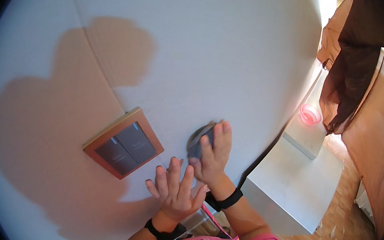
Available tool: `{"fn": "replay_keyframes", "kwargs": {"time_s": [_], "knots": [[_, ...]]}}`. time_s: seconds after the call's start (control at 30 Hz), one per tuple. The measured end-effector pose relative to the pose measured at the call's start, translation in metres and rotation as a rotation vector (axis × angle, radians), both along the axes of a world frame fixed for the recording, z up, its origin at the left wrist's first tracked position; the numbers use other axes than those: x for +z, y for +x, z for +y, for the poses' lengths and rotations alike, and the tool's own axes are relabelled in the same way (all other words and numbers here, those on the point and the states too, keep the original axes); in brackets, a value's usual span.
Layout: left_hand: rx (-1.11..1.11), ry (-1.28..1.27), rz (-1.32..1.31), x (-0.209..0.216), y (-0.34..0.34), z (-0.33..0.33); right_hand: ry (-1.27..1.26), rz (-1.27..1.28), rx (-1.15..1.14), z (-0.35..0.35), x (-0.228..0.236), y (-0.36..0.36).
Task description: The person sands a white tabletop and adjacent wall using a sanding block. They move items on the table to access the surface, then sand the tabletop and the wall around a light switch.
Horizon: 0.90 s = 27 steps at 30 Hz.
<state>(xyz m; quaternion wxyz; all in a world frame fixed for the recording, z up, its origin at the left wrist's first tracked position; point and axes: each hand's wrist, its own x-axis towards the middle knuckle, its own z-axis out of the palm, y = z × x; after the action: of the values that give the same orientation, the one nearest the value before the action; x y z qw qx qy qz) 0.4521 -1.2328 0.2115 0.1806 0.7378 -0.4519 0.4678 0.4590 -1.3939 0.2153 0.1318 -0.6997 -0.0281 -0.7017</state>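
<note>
Head view, looking down along a white wall (219,42). The right hand (213,158) presses a grey cleaning cloth (198,138) flat on the wall, its grip closed on the cloth with fingers spread over it. The cloth lies at about 3 o'clock of the double wall switch (124,148), a dark two-rocker plate in a copper-coloured frame, near it but not touching. The left hand (175,191) lies open and empty, palm on the wall at 5 o'clock of the switch. Each wrist wears a black band. A pale bench (298,189) stands at 3 o'clock; a pink bowl (310,114) sits on a ledge beyond. Wiping well likely calls for even palm pressure, overlapping strokes and care near the rockers.
</note>
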Motion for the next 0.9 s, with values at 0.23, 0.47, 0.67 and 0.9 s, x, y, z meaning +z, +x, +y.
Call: {"fn": "replay_keyframes", "kwargs": {"time_s": [0.23, 0.47, 0.67, 0.9], "knots": [[0.041, 0.012, -0.029, -0.001, -0.002, -0.026, 0.321, 0.016, -0.037, -0.035, -0.031, -0.001], [-0.042, 0.055, 0.046, -0.01, 0.0, -0.047, 0.194, 0.005, -0.034, 0.0, -0.049, 0.007], [0.045, 0.045, -0.021, -0.013, 0.001, -0.052, 0.035, -0.071, -0.015, -0.03, -0.022, 0.009], [0.124, 0.088, -0.11, -0.008, 0.001, -0.061, 0.28, -0.019, -0.049, -0.072, -0.036, 0.0]]}}
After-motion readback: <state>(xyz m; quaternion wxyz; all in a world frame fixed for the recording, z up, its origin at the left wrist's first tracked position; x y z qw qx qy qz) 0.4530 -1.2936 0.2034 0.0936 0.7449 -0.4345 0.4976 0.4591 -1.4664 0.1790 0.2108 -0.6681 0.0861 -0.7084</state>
